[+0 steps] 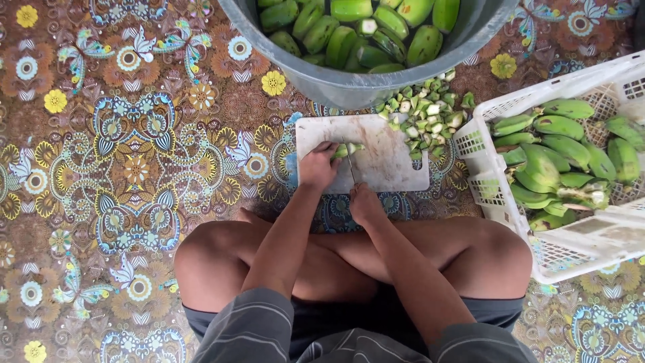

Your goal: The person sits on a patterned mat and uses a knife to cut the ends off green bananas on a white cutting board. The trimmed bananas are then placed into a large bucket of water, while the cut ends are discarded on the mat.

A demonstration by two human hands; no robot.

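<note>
While the left hand (317, 166) pins a banana (346, 150), the right hand (365, 204) grips a knife (350, 163) beside cut ends (425, 115).

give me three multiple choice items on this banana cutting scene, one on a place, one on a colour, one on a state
1. Where does the pile of cut green banana ends lie?
A. inside the white crate
B. on the floor mat beside the board's far right corner
C. on the person's lap

2. What colour is the large round plastic tub holding trimmed bananas?
A. grey
B. red
C. yellow

3. What is the left hand doing?
A. resting on a knee
B. reaching into the tub
C. pressing a green banana piece onto the white rectangular cutting board

Answers: 1 B, the ends sit on the patterned mat between board, tub and white slatted plastic crate. 2 A, its wall is grey. 3 C, its fingers hold the piece down while the right hand has its grip on a knife across the board.
</note>
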